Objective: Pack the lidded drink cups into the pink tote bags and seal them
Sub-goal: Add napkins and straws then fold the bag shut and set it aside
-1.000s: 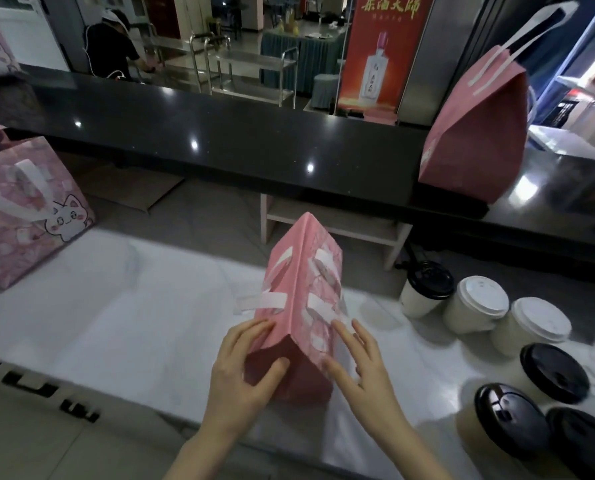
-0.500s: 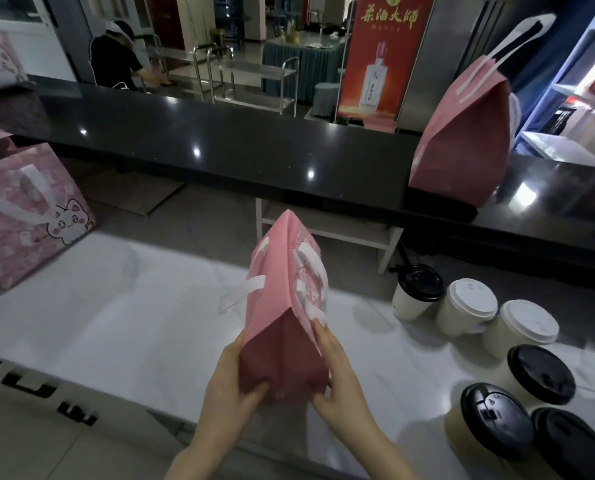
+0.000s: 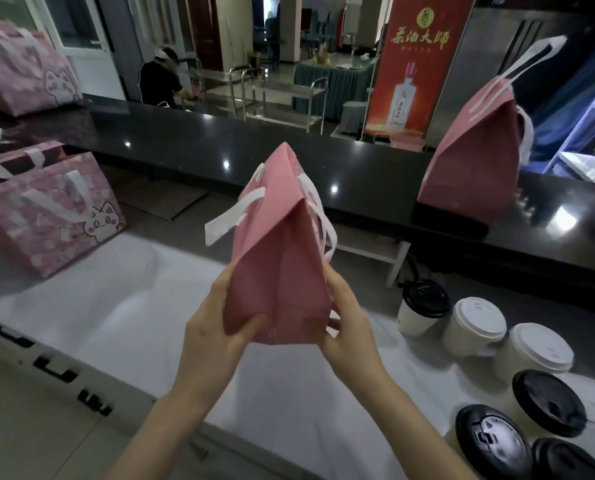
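On the white counter (image 3: 122,306), right side: six lidded cups (image 3: 476,322), three white-lidded or black-lidded at back, black-lidded nearest. Cat-print pink bags (image 3: 46,216) at left; another pink bag (image 3: 476,161) on the dark ledge (image 3: 192,147). Centre: pink tote bag (image 3: 275,258) raised above counter, narrow end toward camera, top closed, white handles drooping. Left hand (image 3: 216,337) and right hand (image 3: 348,327) pinch its lower corners, thumbs on the near face.

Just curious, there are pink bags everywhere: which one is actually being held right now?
The plain pink bag in the middle, gripped near its base by the left hand and right hand. The other bags sit untouched on the counters.
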Demonstrator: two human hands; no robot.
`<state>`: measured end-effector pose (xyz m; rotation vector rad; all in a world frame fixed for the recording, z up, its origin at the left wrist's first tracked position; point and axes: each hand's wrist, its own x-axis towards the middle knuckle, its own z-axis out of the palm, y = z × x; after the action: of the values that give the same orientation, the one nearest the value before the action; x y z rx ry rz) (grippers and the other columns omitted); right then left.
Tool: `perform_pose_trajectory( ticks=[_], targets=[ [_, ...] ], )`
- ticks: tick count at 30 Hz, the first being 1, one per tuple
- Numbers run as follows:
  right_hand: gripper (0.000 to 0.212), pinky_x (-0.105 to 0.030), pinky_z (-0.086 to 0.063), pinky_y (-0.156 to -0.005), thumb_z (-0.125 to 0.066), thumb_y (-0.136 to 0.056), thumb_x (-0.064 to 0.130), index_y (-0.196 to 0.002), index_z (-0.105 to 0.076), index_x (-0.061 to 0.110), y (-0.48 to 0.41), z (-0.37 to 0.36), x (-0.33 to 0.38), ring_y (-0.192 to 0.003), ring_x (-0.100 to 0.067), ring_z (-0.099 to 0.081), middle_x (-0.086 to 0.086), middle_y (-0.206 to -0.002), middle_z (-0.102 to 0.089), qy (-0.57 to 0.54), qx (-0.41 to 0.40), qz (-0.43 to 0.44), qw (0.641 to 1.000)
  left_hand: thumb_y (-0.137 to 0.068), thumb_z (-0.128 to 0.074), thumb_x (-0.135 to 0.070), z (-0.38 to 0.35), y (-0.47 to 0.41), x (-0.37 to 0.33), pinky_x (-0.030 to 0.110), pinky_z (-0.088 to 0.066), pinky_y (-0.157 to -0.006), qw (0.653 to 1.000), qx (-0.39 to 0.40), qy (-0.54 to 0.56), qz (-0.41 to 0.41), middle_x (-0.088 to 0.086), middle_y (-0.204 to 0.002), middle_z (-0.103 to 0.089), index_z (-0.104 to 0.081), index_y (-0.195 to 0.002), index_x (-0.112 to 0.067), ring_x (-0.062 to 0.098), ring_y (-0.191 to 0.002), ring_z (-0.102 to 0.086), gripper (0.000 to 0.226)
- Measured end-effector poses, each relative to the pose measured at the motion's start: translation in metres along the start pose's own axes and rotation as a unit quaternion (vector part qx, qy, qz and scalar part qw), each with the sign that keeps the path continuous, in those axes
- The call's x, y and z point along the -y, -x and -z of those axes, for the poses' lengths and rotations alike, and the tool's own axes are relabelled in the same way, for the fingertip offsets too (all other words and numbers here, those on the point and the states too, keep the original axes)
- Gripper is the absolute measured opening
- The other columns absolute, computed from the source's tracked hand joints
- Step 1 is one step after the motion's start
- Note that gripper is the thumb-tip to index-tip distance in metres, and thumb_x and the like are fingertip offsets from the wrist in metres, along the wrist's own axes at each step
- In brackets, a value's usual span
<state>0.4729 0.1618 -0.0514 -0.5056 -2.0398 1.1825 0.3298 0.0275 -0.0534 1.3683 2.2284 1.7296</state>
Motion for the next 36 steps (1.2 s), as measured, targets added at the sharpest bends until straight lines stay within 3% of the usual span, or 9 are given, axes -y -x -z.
perform_pose_trajectory(
  ticks=[7, 11, 14, 18, 23, 27, 31, 34, 36],
  targets=[
    [0.091, -0.022, -0.052, -0.088, -0.062, -0.082, -0.012, -0.14, -0.033, 0.052, -0.051, 0.039, 0.031, -0.13, -0.019, -0.048, 0.011, -0.146, -0.042, -0.035, -0.052, 0.053, 0.997, -0.077, -0.078, -0.024, -0.008, -0.067, -0.036, 0.015, -0.054, -0.077, 0.994, -0.033, 0.049, -0.089, -0.032, -0.12, -0.057, -0.033, -0.141, -0.05, -0.002, -0.101, -0.062, 0.082],
    [0.095, -0.048, -0.049, -0.098, -0.057, -0.077, -0.019, -0.143, -0.033, 0.046, -0.097, 0.061, 0.033, -0.135, -0.02, -0.043, 0.005, -0.147, -0.041, -0.004, -0.091, 0.056, 0.994, -0.08, -0.076, -0.013, -0.035, -0.126, -0.04, 0.013, -0.05, -0.08, 0.987, -0.004, 0.097, -0.127, -0.02, -0.121, -0.06, -0.035, -0.142, -0.044, 0.002, -0.104, -0.062, 0.081],
    [0.095, -0.053, -0.043, -0.103, -0.055, -0.076, -0.02, -0.145, -0.033, 0.041, -0.133, 0.075, 0.024, -0.136, -0.019, -0.04, 0.007, -0.148, -0.04, 0.038, -0.132, 0.05, 0.989, -0.083, -0.073, -0.013, -0.061, -0.169, -0.035, 0.018, -0.051, -0.085, 0.981, 0.026, 0.131, -0.138, -0.015, -0.123, -0.06, -0.033, -0.143, -0.041, 0.003, -0.108, -0.061, 0.077],
    [0.095, -0.05, -0.044, -0.104, -0.056, -0.077, -0.016, -0.144, -0.03, 0.046, -0.165, 0.082, 0.001, -0.135, -0.014, -0.041, 0.012, -0.147, -0.039, 0.086, -0.177, 0.025, 0.98, -0.09, -0.065, -0.015, -0.098, -0.215, -0.017, 0.027, -0.051, -0.094, 0.977, 0.094, 0.142, -0.127, -0.016, -0.127, -0.056, -0.024, -0.145, -0.042, 0.001, -0.115, -0.056, 0.074],
    [0.092, -0.044, -0.037, -0.111, -0.053, -0.074, -0.017, -0.147, -0.031, 0.034, -0.182, 0.083, -0.035, -0.137, -0.01, -0.036, 0.007, -0.148, -0.039, 0.122, -0.226, -0.029, 0.966, -0.092, -0.059, -0.008, -0.135, -0.246, 0.011, 0.037, -0.047, -0.103, 0.965, 0.201, 0.115, -0.122, -0.008, -0.138, -0.052, -0.014, -0.148, -0.042, 0.003, -0.122, -0.053, 0.08],
    [0.092, -0.036, -0.035, -0.113, -0.056, -0.08, -0.011, -0.144, -0.025, 0.048, -0.204, 0.09, -0.051, -0.139, -0.006, -0.033, 0.013, -0.151, -0.032, 0.16, -0.256, -0.059, 0.951, -0.094, -0.058, -0.011, -0.157, -0.273, 0.018, 0.035, -0.04, -0.109, 0.955, 0.236, 0.125, -0.124, -0.011, -0.147, -0.043, -0.009, -0.147, -0.052, 0.004, -0.132, -0.044, 0.084],
    [0.088, -0.014, -0.031, -0.102, -0.054, -0.083, -0.007, -0.142, -0.024, 0.051, -0.235, 0.094, -0.067, -0.133, -0.007, -0.039, 0.01, -0.149, -0.036, 0.193, -0.3, -0.098, 0.929, -0.092, -0.056, -0.008, -0.185, -0.3, 0.021, 0.033, -0.047, -0.101, 0.961, 0.226, 0.108, -0.118, -0.009, -0.141, -0.049, -0.006, -0.146, -0.054, 0.01, -0.123, -0.054, 0.087],
    [0.085, -0.017, -0.033, -0.097, -0.051, -0.084, -0.006, -0.144, -0.023, 0.047, -0.255, 0.1, -0.082, -0.126, -0.011, -0.045, 0.003, -0.144, -0.043, 0.205, -0.321, -0.123, 0.916, -0.092, -0.054, -0.01, -0.207, -0.317, 0.024, 0.028, -0.049, -0.085, 0.965, 0.211, 0.092, -0.125, -0.007, -0.135, -0.053, -0.002, -0.146, -0.055, 0.019, -0.109, -0.062, 0.088],
    [0.085, -0.019, -0.033, -0.098, -0.05, -0.083, -0.007, -0.145, -0.022, 0.044, -0.263, 0.104, -0.088, -0.127, -0.015, -0.045, -0.001, -0.145, -0.042, 0.23, -0.331, -0.126, 0.906, -0.092, -0.053, -0.009, -0.217, -0.324, 0.023, 0.035, -0.052, -0.081, 0.967, 0.2, 0.081, -0.135, -0.003, -0.139, -0.05, -0.001, -0.147, -0.052, 0.026, -0.104, -0.064, 0.087]
  ],
)
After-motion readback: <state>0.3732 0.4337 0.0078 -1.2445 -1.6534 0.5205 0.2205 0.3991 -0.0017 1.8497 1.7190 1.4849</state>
